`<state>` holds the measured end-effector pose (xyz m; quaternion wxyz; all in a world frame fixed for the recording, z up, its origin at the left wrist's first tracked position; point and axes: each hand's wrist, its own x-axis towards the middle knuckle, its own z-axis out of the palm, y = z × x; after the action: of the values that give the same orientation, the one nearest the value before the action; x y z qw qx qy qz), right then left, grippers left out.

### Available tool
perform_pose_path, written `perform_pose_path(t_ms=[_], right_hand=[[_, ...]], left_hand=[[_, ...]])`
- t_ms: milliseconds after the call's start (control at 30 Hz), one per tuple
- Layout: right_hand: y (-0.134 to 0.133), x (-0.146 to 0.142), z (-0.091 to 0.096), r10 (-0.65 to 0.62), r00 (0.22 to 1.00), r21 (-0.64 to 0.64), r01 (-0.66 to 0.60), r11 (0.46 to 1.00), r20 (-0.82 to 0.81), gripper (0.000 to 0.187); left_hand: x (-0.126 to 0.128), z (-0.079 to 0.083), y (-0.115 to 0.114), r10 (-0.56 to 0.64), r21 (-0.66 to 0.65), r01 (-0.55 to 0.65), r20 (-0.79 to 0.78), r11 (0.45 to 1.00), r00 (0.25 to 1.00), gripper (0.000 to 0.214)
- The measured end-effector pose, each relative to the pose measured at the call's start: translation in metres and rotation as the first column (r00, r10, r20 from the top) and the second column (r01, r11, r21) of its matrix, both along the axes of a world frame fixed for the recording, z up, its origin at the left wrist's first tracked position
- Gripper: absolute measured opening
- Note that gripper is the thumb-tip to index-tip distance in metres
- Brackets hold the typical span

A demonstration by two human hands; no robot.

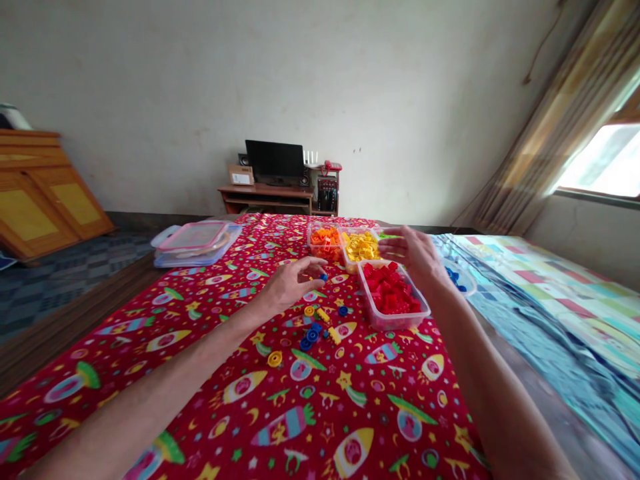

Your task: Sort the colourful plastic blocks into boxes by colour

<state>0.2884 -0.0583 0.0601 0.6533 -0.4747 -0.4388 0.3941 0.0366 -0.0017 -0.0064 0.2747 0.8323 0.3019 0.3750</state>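
Note:
My left hand (293, 281) hovers low over the red patterned cloth (200, 373), fingers curled in a pinch beside a small blue piece (324, 277). Whether it grips the piece is unclear. My right hand (414, 255) is raised above the clear tub of red bricks (393, 295), fingers stretched out and holding nothing. Loose blue and yellow pieces (316, 327) lie scattered on the cloth just in front of my left hand. Behind the red tub stand a tub of yellow bricks (359, 248) and a tub of orange bricks (325, 241).
Stacked plastic lids (196, 241) rest at the table's far left edge. A tub with blue pieces (459, 279) sits behind my right wrist. A desk with a monitor (275, 167) stands by the wall, a wooden cabinet (40, 193) at left, a colourful mat (550, 293) at right.

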Motion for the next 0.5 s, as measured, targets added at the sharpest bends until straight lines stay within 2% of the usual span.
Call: perform_pose_path(t_ms=[67,100,133,200,267,333,400,500], right_hand=[[-0.001,-0.032,-0.012,0.205,0.976,-0.101,-0.211,0.972,-0.066,0.026],[-0.001,-0.046,-0.019,0.299,0.946,-0.158,-0.317,0.935,-0.124,0.026],[-0.001,-0.059,-0.027,0.368,0.91,-0.222,-0.405,0.887,-0.189,0.028],[0.0,-0.076,-0.041,0.424,0.854,-0.305,-0.507,0.806,-0.301,0.033],[0.001,-0.084,-0.052,0.435,0.816,-0.31,-0.556,0.771,-0.38,0.031],[0.003,-0.086,-0.058,0.436,0.795,-0.281,-0.572,0.77,-0.422,0.025],[0.005,-0.084,-0.062,0.419,0.808,-0.289,-0.553,0.781,-0.414,0.022],[0.007,-0.081,-0.065,0.397,0.862,-0.308,-0.488,0.816,-0.314,0.019]], left_hand=[[0.001,0.007,-0.007,0.021,0.046,-0.022,0.016,0.999,1.0,0.045],[0.002,0.01,-0.011,0.037,0.085,-0.037,0.012,0.996,0.999,0.043],[0.003,0.012,-0.015,0.051,0.129,-0.05,0.001,0.99,0.999,0.04],[0.007,0.014,-0.022,0.063,0.202,-0.053,-0.041,0.978,0.997,0.035],[0.01,0.014,-0.027,0.059,0.245,-0.034,-0.096,0.969,0.994,0.035],[0.012,0.013,-0.03,0.072,0.284,-0.028,-0.145,0.958,0.987,0.038],[0.012,0.012,-0.029,0.1,0.333,-0.036,-0.178,0.942,0.979,0.035],[0.007,0.015,-0.024,0.107,0.373,-0.014,-0.232,0.928,0.967,0.019]])
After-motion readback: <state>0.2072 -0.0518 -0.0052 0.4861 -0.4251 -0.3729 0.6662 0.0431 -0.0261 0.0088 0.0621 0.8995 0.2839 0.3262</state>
